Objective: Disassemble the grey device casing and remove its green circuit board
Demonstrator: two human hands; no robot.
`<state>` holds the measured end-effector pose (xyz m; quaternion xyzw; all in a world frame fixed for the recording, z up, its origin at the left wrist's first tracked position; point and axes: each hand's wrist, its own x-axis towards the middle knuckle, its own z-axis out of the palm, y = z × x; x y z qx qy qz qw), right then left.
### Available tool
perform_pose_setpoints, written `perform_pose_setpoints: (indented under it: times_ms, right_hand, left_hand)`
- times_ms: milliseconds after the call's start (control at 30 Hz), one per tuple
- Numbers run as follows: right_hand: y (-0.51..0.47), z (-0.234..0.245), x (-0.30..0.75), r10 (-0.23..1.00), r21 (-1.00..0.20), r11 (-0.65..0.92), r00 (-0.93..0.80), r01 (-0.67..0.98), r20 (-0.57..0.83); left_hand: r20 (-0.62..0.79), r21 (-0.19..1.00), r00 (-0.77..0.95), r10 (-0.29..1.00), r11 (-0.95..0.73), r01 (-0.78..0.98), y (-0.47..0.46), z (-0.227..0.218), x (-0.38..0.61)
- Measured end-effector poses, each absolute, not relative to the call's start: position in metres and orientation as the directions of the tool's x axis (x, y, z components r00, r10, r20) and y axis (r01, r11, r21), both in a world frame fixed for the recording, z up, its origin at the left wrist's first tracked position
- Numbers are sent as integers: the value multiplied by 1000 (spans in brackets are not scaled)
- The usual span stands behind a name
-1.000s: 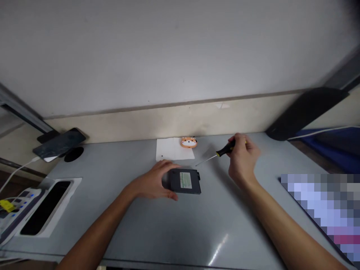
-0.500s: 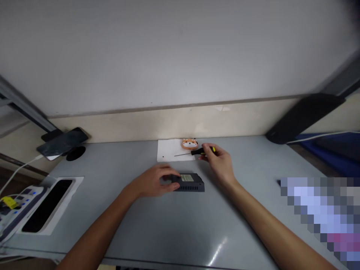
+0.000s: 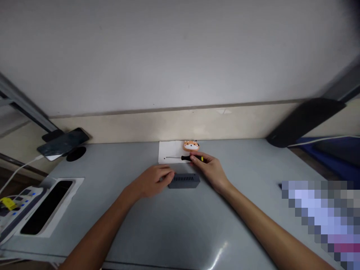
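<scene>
A dark grey box-shaped device (image 3: 184, 181) with a row of vent slots stands in front of me, its slotted side towards me. My left hand (image 3: 154, 180) grips its left end between thumb and fingers. In my right hand (image 3: 209, 167) is a screwdriver (image 3: 186, 158) with a black and yellow handle, its thin shaft pointing left over a sheet of white paper (image 3: 171, 150). A tiny dark speck, perhaps a screw (image 3: 164, 158), lies on the paper close to the shaft's tip. Just behind the screwdriver sits an orange dog-face case (image 3: 191, 145).
On the left are a phone on a stand (image 3: 64, 144), another phone-like black slab (image 3: 46, 207) on white paper, and a power strip (image 3: 21, 210) with cables. A tall black object (image 3: 303, 122) leans at the back right. A pixelated patch covers the right edge.
My right hand has moved left with the screwdriver, bringing its tip near the dark speck. The device has tilted: its labelled face no longer shows, and its slotted side faces me.
</scene>
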<state>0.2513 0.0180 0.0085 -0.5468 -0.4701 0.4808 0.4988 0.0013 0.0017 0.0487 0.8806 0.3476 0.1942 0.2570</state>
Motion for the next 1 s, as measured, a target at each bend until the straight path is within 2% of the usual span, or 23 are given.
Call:
perform_pose_setpoints:
  times_ms: [100,333,433,633,1000]
  right_hand:
    - [18,9,251,996,-996,-48,79,69,-43]
    - [20,9,254,996,-999,-18,91,26,-16]
    - [25,12,263,986,-997,35,166,-71,23]
    - [34,31,290,954,-938,87,299,-336,-19]
    - [27,47,296,972,-948,97,232,-304,25]
  left_hand:
    - [222,550,683,696,-667,502,2,48,1]
    - [515,386,613,599,-801,458,-2,36,6]
    - [533,305,657,534,-845,439,-6,32,12]
    - [580,240,641,503,-857,456,-4,30,14]
    - [686,160,572,450,-860,485,-5,22,15]
